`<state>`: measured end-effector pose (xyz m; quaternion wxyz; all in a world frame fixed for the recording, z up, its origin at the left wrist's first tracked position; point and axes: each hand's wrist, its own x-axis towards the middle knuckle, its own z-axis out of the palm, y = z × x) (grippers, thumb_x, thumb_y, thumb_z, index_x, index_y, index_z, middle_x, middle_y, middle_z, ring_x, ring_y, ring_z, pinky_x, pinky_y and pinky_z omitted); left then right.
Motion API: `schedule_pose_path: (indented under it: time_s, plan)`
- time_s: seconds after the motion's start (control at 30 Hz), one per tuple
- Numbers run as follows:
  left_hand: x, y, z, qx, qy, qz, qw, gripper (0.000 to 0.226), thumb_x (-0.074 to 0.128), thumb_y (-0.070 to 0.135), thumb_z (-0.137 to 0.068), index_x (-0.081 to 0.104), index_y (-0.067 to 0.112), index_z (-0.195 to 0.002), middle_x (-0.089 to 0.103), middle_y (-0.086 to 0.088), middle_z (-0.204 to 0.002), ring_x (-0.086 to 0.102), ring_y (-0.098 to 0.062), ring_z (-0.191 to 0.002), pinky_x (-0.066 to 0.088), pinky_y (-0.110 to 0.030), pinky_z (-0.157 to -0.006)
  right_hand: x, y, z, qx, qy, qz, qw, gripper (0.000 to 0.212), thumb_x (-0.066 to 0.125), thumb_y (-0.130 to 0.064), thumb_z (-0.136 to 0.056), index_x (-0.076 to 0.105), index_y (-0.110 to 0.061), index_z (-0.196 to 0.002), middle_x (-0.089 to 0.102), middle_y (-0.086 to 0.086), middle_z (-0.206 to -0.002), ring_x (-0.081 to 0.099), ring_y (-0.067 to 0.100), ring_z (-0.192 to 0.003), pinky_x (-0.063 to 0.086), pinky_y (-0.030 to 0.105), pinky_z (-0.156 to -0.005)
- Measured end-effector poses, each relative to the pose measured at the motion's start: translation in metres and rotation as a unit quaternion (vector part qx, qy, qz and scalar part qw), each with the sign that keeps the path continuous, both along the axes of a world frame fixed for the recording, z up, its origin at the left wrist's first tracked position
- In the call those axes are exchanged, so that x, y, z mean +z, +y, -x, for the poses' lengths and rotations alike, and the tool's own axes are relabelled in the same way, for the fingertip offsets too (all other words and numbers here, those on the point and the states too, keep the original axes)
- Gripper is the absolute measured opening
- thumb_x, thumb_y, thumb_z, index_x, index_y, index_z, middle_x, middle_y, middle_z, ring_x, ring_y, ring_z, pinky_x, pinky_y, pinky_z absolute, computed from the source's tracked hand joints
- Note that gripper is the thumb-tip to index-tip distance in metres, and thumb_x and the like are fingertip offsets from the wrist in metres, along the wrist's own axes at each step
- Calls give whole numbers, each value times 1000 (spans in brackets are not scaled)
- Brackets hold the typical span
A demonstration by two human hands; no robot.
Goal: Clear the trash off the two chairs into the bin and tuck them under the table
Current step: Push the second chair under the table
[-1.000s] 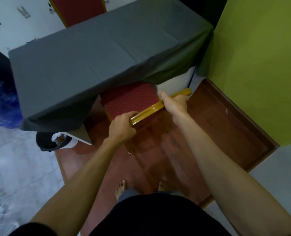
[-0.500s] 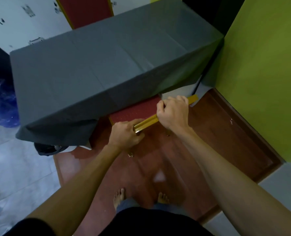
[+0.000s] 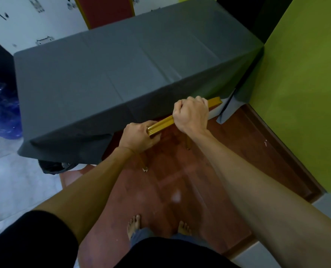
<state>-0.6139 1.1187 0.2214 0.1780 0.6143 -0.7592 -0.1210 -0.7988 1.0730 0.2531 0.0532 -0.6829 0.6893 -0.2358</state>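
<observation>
A chair with a gold frame stands against the table's near edge; only its top rail and two gold rear legs show, the red seat hidden beneath the grey tablecloth. My left hand grips the rail's left end. My right hand grips the rail further right. A second red chair with a gold frame stands beyond the table's far side. A dark bin peeks out under the table's left corner.
A green wall closes off the right side, with a wooden baseboard at the floor. Blue plastic bags lie at the left. The floor under my bare feet is reddish wood, with grey tiles to the left.
Both hands have pushed the chair forward; its red seat, visible before, has slid out of sight beneath the tablecloth, and the top rail now sits at the table's edge.
</observation>
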Motion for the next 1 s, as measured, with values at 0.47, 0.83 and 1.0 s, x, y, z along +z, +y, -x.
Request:
schedule_pose_path:
  time_s: [0.47, 0.83, 1.0]
  plan:
    - [-11, -10, -16, -28, 17, 17, 999, 49, 51, 57, -86, 67, 27, -120, 76, 8, -83, 70, -9, -67, 61, -32, -67, -1, -5, -9, 0, 16, -6, 1000, 53, 31, -32, -101, 67, -12, -68, 65, 5, -75, 58, 19, -83, 40, 42, -97]
    - [-3, -9, -17, -33, -1, -37, 999, 44, 57, 54, -85, 60, 32, -122, 74, 7, -93, 70, -14, -79, 60, -35, -73, 9, -5, -12, 3, 58, -52, 997, 44, 32, -28, -98, 62, -15, -68, 50, -2, -74, 46, 20, -79, 38, 41, -93]
    - [27, -32, -23, -122, 28, -305, 944, 75, 67, 55, -80, 39, 27, -143, 63, -4, -125, 65, -22, -105, 56, -37, -91, 35, -13, -13, 27, 116, -192, 974, 42, 35, -24, -100, 70, -9, -79, 65, 8, -84, 59, 30, -91, 33, 35, -79]
